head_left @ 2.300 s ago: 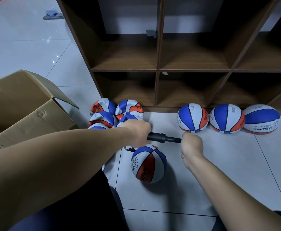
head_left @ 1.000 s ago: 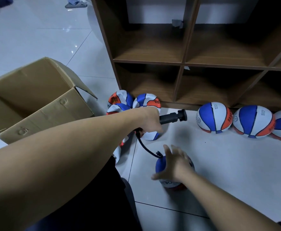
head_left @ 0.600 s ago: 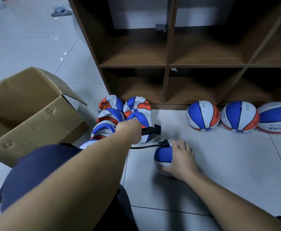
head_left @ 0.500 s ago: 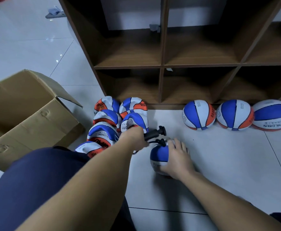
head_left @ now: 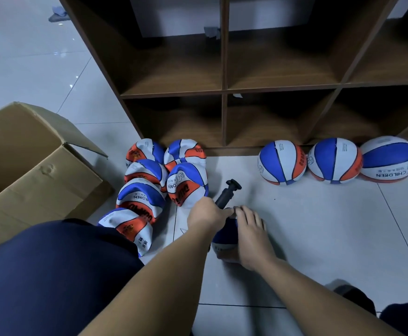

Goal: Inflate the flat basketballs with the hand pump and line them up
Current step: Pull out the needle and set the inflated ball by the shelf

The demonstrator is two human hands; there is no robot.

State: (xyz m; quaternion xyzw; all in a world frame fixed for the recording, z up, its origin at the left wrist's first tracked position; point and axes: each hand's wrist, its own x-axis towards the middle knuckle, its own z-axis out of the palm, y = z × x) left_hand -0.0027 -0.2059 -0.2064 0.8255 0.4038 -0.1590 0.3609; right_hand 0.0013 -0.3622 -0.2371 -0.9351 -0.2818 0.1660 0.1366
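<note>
My left hand [head_left: 206, 215] grips the black hand pump [head_left: 227, 194], which sticks up and away with its T-handle at the far end. My right hand [head_left: 251, 232] lies over the top of a blue, white and orange basketball [head_left: 223, 238] on the floor tiles, fingers spread across it. The two hands meet at the ball's top, hiding the hose and valve. Several flat, folded balls [head_left: 186, 183] lie piled to the left. Three round balls [head_left: 281, 162] [head_left: 335, 161] [head_left: 389, 158] stand in a row against the shelf's base.
An open cardboard box [head_left: 36, 166] stands at the left. A brown wooden cubby shelf [head_left: 224, 93] fills the back. My knee in dark blue cloth [head_left: 52, 275] is at the lower left. Bare white floor tiles [head_left: 331, 226] lie right of the ball.
Pumping with both hands has stopped. My right hand left the pump handle and came down on the ball. My left hand brought the pump down to the ball's top.
</note>
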